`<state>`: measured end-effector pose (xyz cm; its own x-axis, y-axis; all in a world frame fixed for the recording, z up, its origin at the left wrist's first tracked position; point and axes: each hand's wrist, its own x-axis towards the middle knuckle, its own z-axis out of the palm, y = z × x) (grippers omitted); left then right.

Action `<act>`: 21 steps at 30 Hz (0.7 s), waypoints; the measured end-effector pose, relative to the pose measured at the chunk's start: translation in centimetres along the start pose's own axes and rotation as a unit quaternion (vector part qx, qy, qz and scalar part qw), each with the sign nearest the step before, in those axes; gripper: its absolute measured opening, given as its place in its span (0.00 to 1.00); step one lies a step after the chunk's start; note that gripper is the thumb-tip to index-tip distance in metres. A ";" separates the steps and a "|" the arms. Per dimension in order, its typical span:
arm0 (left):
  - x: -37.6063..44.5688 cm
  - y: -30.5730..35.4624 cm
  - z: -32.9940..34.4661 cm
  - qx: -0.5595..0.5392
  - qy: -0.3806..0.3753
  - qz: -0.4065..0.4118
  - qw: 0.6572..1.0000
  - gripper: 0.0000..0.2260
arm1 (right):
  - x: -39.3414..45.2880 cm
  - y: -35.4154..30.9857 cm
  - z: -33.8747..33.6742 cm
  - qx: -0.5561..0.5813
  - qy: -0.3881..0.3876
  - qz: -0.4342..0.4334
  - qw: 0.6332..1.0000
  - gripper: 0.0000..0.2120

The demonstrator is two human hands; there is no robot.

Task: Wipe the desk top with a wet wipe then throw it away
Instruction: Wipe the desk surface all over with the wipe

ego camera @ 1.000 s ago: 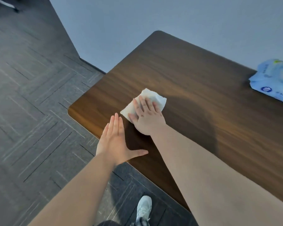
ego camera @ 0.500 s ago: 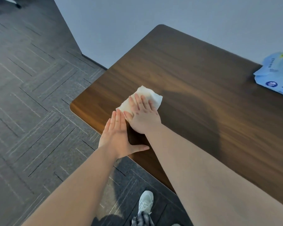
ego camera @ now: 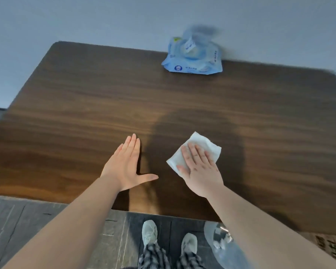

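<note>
Wipe flat under my right hand, near front of worktop

Wipe (ego camera: 195, 152) lies white and folded on the brown worktop (ego camera: 85, 105), right of centre, close to the near edge. My right hand (ego camera: 199, 167) presses it flat, fingers spread and straight, not curled round it. My left hand (ego camera: 126, 167) rests just beside it on bare wood, palm down, fingers together, thumb out, grip empty. A blue pack (ego camera: 192, 57) sits at the far edge, well apart, blurred. Below the worktop I see my shoes (ego camera: 149, 232) and a clear bag (ego camera: 221, 247) on the floor.
</note>
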<state>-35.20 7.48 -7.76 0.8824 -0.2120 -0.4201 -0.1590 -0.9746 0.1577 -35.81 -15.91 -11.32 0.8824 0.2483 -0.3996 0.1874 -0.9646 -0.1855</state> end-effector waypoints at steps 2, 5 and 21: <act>2.1 4.9 0.1 0.010 -0.011 0.045 0.999 0.57 | -2.8 5.7 0.0 0.010 0.012 0.070 0.997 0.29; 4.6 11.8 0.8 0.051 -0.026 0.111 0.992 0.56 | -6.8 13.3 0.3 0.029 0.028 0.170 0.985 0.30; 8.5 24.9 4.2 0.132 -0.043 0.173 0.975 0.56 | -16.1 29.9 1.7 0.091 0.077 0.450 0.885 0.32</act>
<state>-33.52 -18.91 -11.16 0.7167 -0.5263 -0.4575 -0.5597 -0.8255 0.0729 -45.18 -48.57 -11.93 0.6896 -0.6422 -0.3347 -0.6816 -0.7317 -0.0004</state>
